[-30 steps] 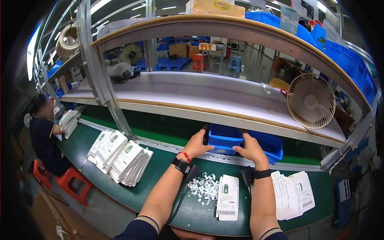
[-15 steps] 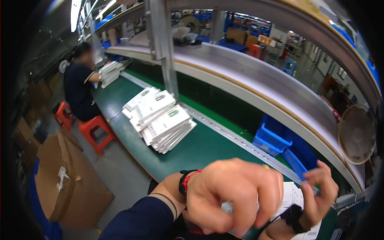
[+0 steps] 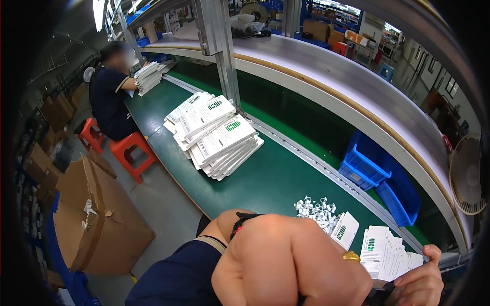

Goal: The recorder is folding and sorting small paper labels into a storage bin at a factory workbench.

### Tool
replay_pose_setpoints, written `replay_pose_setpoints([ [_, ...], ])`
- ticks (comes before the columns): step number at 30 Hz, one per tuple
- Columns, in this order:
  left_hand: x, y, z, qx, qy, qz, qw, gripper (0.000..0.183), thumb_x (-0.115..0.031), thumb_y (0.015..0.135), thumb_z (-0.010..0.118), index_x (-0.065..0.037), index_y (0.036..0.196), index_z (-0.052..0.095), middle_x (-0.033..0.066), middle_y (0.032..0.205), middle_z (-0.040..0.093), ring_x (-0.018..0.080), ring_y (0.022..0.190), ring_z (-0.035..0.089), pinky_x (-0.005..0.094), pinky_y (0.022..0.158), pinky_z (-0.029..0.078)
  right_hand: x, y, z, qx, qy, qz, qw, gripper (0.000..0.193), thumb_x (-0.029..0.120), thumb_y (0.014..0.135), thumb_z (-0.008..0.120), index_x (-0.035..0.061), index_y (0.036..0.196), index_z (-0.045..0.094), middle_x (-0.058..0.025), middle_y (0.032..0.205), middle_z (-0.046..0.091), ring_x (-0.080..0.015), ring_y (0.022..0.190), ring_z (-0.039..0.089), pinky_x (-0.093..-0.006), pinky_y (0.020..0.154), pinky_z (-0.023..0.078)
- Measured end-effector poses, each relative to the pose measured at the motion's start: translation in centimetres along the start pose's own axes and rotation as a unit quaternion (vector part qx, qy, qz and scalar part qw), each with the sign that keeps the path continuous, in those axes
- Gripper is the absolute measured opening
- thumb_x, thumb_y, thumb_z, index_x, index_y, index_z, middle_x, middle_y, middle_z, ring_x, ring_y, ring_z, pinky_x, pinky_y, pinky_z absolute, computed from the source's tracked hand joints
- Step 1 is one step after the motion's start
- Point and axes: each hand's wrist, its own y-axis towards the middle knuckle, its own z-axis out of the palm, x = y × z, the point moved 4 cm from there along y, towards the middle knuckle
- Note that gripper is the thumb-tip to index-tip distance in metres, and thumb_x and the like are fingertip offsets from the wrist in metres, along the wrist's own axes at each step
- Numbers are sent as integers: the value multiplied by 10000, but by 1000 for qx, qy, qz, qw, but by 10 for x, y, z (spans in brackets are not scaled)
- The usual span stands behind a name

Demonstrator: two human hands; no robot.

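My left hand [image 3: 291, 260] fills the lower middle, back upward, with a gold ring on one finger. Its fingers curl under and out of sight, so whatever they hold is hidden. At the lower right my right hand [image 3: 421, 280] has bent fingers drawn together; I cannot make out anything in them. Just beyond the left hand lie a heap of small white plastic clips [image 3: 316, 211] and a white package with a green print [image 3: 345, 228]. Beside the right hand, a fanned row of flat white packages [image 3: 390, 255] rests on the green table [image 3: 286, 178].
Piled white packages [image 3: 219, 137] stand farther left. Two blue bins [image 3: 365, 163] sit by the metal rail under a long shelf [image 3: 326, 74]. A co-worker [image 3: 112, 97] sits at the table's far end near red stools [image 3: 133, 155]. A large cardboard box [image 3: 117, 224] stands on the floor at left.
My left hand has turned back-up and come closer, lower in view. My right hand has dropped, its raised fingers now bent. The view has shifted, revealing the clips and the package beside them.
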Motion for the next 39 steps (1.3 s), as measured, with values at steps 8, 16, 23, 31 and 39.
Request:
replay_pose_setpoints([
  [8,14,-4,-4,62,-36,147,987,210,-9,845,642,3,635,631,143,786,607,240,697,534,335,595,502,2,-6,0,-31,9,-30,999,310,277,861,719,27,778,557,-69,661,579,-266,672,641,-614,988,362],
  [16,2,-1,1,-31,-21,88,995,210,-4,842,642,9,633,621,148,772,611,237,686,533,342,589,503,9,-8,-4,38,4,-24,999,316,287,852,729,29,782,559,-73,694,599,-269,722,660,-612,1003,350],
  [23,18,-4,-2,7,-34,122,992,206,9,836,635,12,631,620,144,753,605,232,666,524,347,602,498,12,-3,-4,19,-4,-7,1000,317,290,830,747,32,770,573,-69,704,608,-271,736,665,-607,992,358],
  [31,12,-2,1,37,-26,57,997,207,20,836,624,10,629,619,142,744,602,227,656,515,346,614,487,12,-7,0,15,-3,-2,1000,333,298,816,755,32,741,571,-65,671,599,-268,716,663,-599,983,367],
  [39,-1,-1,0,61,3,-45,997,244,41,843,497,-40,612,493,92,686,499,214,581,423,349,501,335,11,-6,-2,10,-12,-4,1000,328,304,821,753,37,750,576,-53,668,596,-261,728,667,-596,995,360],
])
